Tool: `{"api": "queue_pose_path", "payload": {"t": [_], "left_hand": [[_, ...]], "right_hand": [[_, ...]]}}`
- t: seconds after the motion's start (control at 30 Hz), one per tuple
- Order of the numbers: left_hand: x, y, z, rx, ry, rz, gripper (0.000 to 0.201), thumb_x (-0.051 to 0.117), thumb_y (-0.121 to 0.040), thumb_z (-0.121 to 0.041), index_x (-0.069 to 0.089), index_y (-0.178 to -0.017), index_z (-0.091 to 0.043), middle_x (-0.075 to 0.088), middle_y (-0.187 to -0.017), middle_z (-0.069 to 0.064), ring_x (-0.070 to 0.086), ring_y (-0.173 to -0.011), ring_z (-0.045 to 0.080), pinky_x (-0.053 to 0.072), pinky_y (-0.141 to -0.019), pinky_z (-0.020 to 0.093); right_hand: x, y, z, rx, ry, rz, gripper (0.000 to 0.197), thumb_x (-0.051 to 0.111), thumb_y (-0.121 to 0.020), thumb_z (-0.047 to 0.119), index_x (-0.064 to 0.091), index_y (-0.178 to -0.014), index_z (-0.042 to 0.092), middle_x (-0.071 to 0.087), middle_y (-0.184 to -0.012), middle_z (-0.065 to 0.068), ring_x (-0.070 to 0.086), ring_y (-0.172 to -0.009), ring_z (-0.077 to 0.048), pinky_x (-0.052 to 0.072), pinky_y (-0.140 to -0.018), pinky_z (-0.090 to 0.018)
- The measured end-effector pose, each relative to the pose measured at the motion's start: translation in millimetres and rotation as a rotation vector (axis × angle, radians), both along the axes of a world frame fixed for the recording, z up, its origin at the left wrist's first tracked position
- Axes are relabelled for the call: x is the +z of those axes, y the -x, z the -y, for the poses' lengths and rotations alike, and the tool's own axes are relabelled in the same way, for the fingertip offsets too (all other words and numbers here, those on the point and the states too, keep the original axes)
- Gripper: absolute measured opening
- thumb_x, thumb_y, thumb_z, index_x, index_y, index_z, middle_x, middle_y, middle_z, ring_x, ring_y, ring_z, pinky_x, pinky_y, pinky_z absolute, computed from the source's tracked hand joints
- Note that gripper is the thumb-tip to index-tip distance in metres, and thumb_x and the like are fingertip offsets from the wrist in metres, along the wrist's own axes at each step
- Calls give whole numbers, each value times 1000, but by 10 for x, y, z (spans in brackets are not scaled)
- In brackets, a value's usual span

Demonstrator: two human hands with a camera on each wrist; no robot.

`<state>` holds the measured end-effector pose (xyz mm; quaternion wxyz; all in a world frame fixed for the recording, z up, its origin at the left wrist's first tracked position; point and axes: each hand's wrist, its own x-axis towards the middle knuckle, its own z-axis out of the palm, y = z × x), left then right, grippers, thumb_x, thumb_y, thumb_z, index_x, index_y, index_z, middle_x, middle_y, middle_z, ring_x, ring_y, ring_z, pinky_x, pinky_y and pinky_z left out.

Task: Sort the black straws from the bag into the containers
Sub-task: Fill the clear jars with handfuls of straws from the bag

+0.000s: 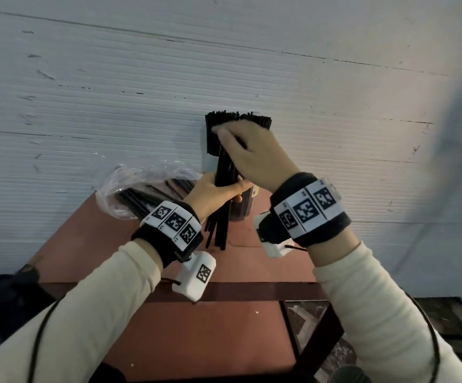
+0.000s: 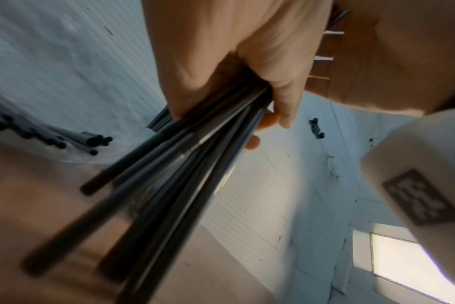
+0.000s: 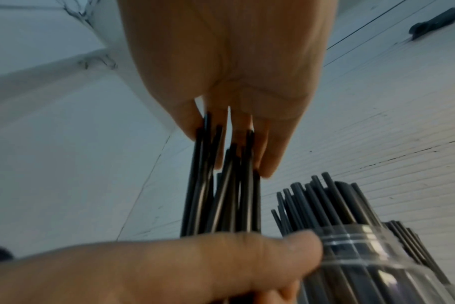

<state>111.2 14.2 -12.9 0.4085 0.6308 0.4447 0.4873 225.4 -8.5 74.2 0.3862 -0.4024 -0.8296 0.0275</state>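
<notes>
My left hand [image 1: 216, 192] grips a bundle of black straws [image 1: 224, 170] round its middle and holds it upright above the table. My right hand [image 1: 249, 156] lies over the top of the bundle, its straight fingers [image 3: 268, 156] touching the straw tips [image 3: 221, 185]. In the left wrist view the left hand [image 2: 234, 61] is wrapped round the bundle [image 2: 169, 174], whose lower ends fan out. Just behind stand clear containers [image 1: 242, 208] packed with black straws [image 1: 254, 120]; one container [image 3: 377, 257] is beside the left thumb [image 3: 195, 263]. A clear plastic bag [image 1: 146, 178] to the left holds more straws [image 2: 65, 139].
The red-brown table [image 1: 252, 266] is small and stands against a white ribbed wall [image 1: 224, 64]. Its front edge and dark frame [image 1: 252, 291] lie below my wrists. A dark object [image 1: 8, 288] sits at the lower left beside the table.
</notes>
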Motion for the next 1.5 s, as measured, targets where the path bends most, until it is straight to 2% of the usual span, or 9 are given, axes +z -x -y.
{"api": "queue_pose_path", "payload": {"t": [0.1, 0.23, 0.4, 0.6, 0.73, 0.87, 0.97, 1.23, 1.5], "left_hand": [[-30, 22, 0, -3, 35, 23, 20, 73, -83, -30, 69, -90, -13, 69, -76, 2, 64, -71, 10, 52, -77, 28], [44, -27, 17, -33, 22, 128, 13, 70, -86, -15, 65, -93, -6, 65, -79, 4, 58, -68, 13, 52, -70, 29], [33, -14, -44, -45, 11, 100, 13, 70, -83, -4, 65, -95, -5, 66, -78, 6, 62, -75, 15, 52, -74, 31], [-139, 56, -86, -105, 172, 14, 30, 77, -74, -3, 69, -104, -1, 74, -99, 11, 69, -100, 20, 49, -99, 37], [-141, 70, -88, -184, 200, -66, 18, 77, -73, 2, 68, -84, -8, 72, -79, -1, 69, -89, 17, 52, -86, 28], [-172, 68, -76, -178, 199, -127, 34, 82, -70, -31, 72, -91, -7, 73, -89, 7, 69, -94, 19, 50, -98, 37], [-178, 47, -81, -94, 163, -290, 50, 68, -60, -66, 71, -68, -17, 72, -73, -1, 69, -89, 19, 46, -101, 44], [91, 138, 104, -231, 40, -259, 38, 61, -84, -54, 53, -59, -27, 59, -65, -2, 70, -89, 25, 49, -97, 39], [193, 109, 238, -382, -14, -425, 32, 66, -89, -26, 67, -96, 5, 68, -87, 20, 66, -82, 25, 54, -78, 26]], "right_hand": [[-88, 13, -32, 17, 49, 77, 45, 38, -103, 36, 67, -98, 1, 66, -91, -11, 60, -88, -21, 41, -80, -22], [-84, 15, -43, 32, -45, -8, 47, 52, -93, 51, 57, -132, 24, 55, -133, 1, 46, -126, -13, 29, -111, -30], [-180, 13, -144, 59, 8, 34, 25, 60, -93, 28, 67, -113, 16, 65, -110, 1, 58, -104, -9, 33, -83, 0], [-346, 63, -152, 174, -66, -73, 36, 58, -83, 1, 61, -118, 11, 61, -108, 0, 54, -101, -4, 35, -91, -3], [-375, 58, -179, 142, -72, -141, 17, 60, -83, 3, 67, -98, 8, 64, -97, 0, 58, -90, -10, 40, -82, -6], [-384, 40, -173, 137, -61, -146, 12, 65, -83, 8, 66, -95, 7, 63, -94, 1, 57, -87, -9, 40, -78, -6], [-346, 0, -142, 147, -56, -153, 25, 71, -84, 19, 67, -108, 11, 61, -108, 2, 57, -97, -5, 40, -88, -8], [-98, -294, 68, 118, 66, -209, 92, 80, -61, 56, 38, -138, 24, 37, -127, 4, 45, -109, -4, 39, -85, -6], [-258, -194, -5, 284, 389, 19, 27, 80, -78, 23, 67, -90, 3, 66, -82, -13, 63, -76, -20, 52, -68, -28]]}}
